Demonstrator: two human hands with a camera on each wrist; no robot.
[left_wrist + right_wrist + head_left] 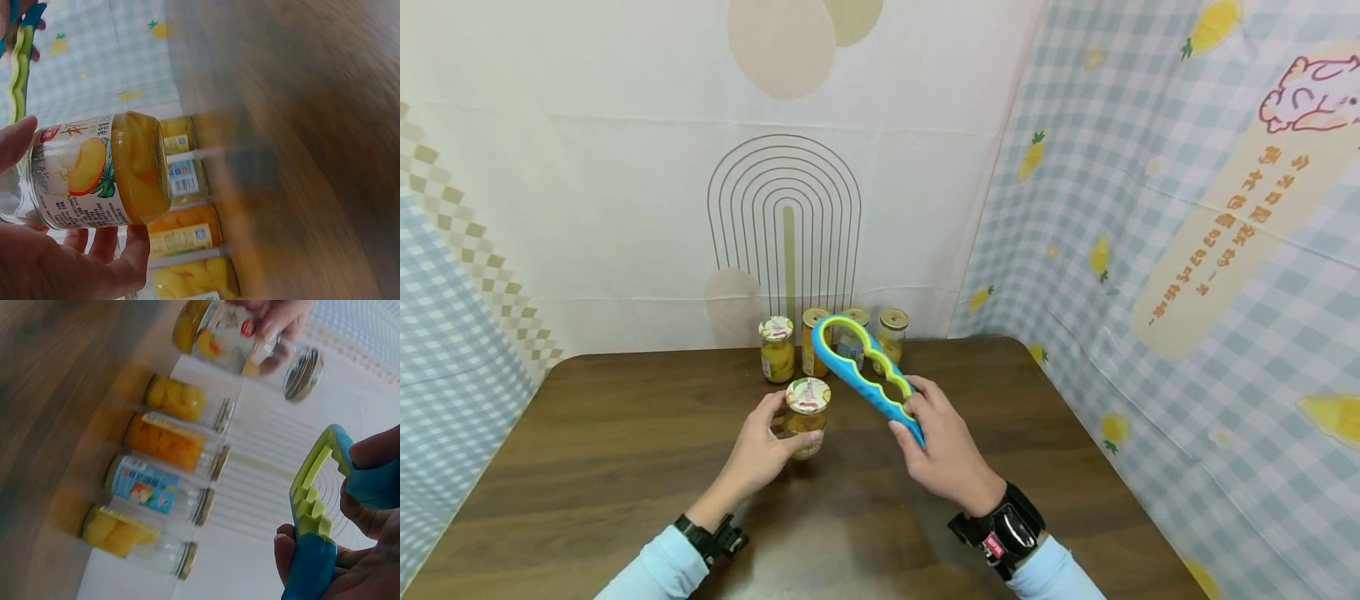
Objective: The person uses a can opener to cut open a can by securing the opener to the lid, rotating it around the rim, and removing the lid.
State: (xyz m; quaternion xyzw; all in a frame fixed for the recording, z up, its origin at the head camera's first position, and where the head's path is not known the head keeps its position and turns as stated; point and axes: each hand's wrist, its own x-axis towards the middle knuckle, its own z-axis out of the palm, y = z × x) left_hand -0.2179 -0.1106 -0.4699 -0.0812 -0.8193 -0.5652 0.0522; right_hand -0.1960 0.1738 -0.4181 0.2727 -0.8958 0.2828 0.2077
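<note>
Your left hand [756, 450] is curled around the held jar [806, 419], with the thumb on the near side and the fingers on the opposite side; the gap between them equals the width of the glass. The held jar is upright, its patterned lid [808, 393] uncovered, in front of the row of four jars [777, 357] at the rear of the tabletop [625, 442]. Your right hand [946, 454] grips the blue-and-green jar opener [859, 380] by its handle ends: thumb on one handle, fingers around the other, handles apart. The looped end of the opener points away from you, and its scalloped green inner edge encloses only open space, apart from the held jar.
</note>
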